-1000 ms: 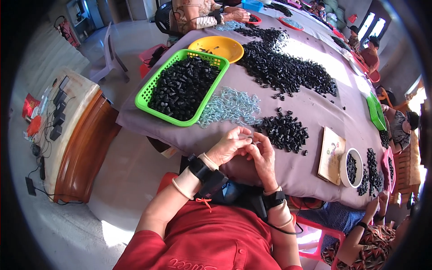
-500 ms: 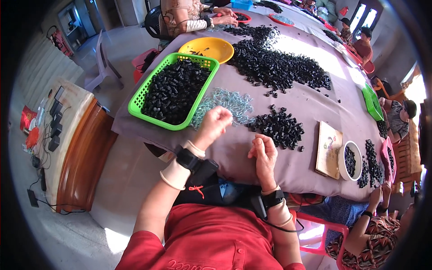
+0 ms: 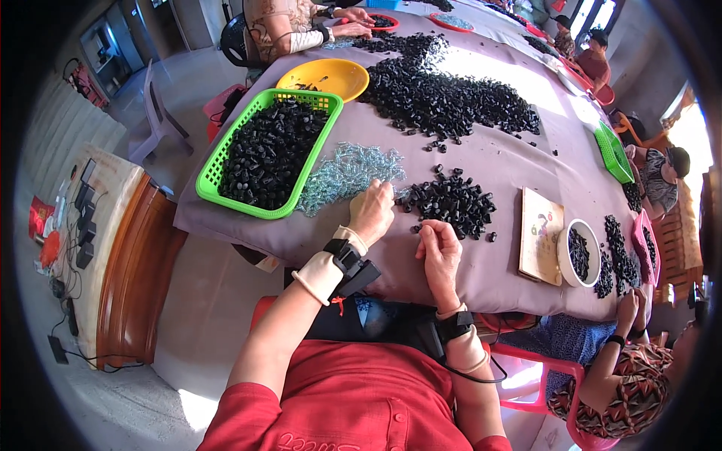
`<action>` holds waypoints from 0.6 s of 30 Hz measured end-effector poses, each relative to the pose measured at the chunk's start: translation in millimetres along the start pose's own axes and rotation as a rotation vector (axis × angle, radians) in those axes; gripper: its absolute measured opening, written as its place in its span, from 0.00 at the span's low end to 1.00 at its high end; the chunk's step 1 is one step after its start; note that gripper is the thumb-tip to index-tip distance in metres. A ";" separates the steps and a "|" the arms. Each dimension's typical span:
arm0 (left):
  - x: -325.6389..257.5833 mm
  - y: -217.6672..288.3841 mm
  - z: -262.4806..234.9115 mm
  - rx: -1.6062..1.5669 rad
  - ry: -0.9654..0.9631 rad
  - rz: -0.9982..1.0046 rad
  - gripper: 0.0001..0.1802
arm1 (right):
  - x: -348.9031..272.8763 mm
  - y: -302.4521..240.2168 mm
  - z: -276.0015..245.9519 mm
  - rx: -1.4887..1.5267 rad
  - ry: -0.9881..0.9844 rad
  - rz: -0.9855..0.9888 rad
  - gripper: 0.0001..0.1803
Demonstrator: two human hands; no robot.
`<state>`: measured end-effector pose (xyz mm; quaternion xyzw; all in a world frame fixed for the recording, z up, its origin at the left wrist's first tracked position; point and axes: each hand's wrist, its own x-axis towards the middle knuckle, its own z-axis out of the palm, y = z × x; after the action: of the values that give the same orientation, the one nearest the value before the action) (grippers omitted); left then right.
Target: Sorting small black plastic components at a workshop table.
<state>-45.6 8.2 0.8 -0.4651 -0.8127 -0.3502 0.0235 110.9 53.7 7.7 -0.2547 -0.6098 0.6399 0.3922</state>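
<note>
**Two Hands at a Table Full of Little Black Parts**

Two bare hands rest on a table with a purple cloth [image 3: 519, 173]. The left hand [image 3: 371, 212] is out at the edge of a heap of small clear springs [image 3: 347, 171]. Its fingers are curled down at the heap, but you cannot tell if they hold a spring. The right hand [image 3: 440, 252] sits nearer the person, just below a small pile of black parts [image 3: 451, 199]. Its fingers are bent in with the tips close together; whether they pinch something is too small to see. The two hands are a little apart.

The springs lie between the small black pile and a green basket [image 3: 213, 169]. The basket is full of the same black parts. Behind it stands a yellow bowl [image 3: 323, 75]. A much bigger heap of black parts [image 3: 444, 98] spreads across the middle of the table.

To the right of the small pile lies a flat wooden board [image 3: 541, 237], touching a white bowl [image 3: 564, 259] with black parts in it. Another green basket [image 3: 613, 154] sits near the far right edge.

Other people sit around the table. One person's hand [image 3: 626, 304] reaches up at the lower right. Another person's hands [image 3: 353, 19] work at the far end.

On the left stands a brown wooden cabinet [image 3: 128, 278] with dark gadgets on top.
</note>
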 end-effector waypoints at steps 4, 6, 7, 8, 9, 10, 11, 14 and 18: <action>-11.9 11.6 -15.7 -0.170 0.013 0.018 0.03 | 0.1 2.4 -3.0 -0.075 -0.003 -0.007 0.04; -17.3 11.5 -15.9 -0.301 -0.049 0.087 0.03 | 0.0 3.6 0.0 -0.141 -0.024 -0.011 0.06; -19.8 13.3 -18.0 -0.433 -0.102 0.153 0.03 | 0.7 3.5 0.8 -0.140 -0.024 -0.010 0.06; -23.1 17.2 -18.5 -0.549 -0.188 0.072 0.04 | 1.4 4.0 1.3 -0.170 -0.046 -0.059 0.07; -25.6 21.2 -19.1 -0.549 -0.189 0.072 0.04 | 1.6 5.3 1.4 -0.201 -0.069 -0.108 0.08; -26.5 28.5 -23.1 -0.656 -0.277 -0.039 0.05 | 2.3 7.9 -0.2 -0.226 -0.073 -0.130 0.09; -26.7 32.5 -24.9 -0.761 -0.366 -0.152 0.05 | 1.8 9.7 -1.3 -0.227 -0.072 -0.130 0.09; -24.8 31.9 -23.0 -0.793 -0.389 -0.159 0.06 | 0.9 10.4 -1.2 -0.119 -0.038 -0.033 0.08; -17.4 28.6 -18.8 -0.890 -0.443 -0.226 0.06 | 0.3 3.7 -1.0 -0.244 -0.038 -0.020 0.04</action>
<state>-19.1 -6.6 24.3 -0.4025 -0.6154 -0.5557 -0.3879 110.8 54.7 4.0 -0.2822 -0.6928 0.5618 0.3532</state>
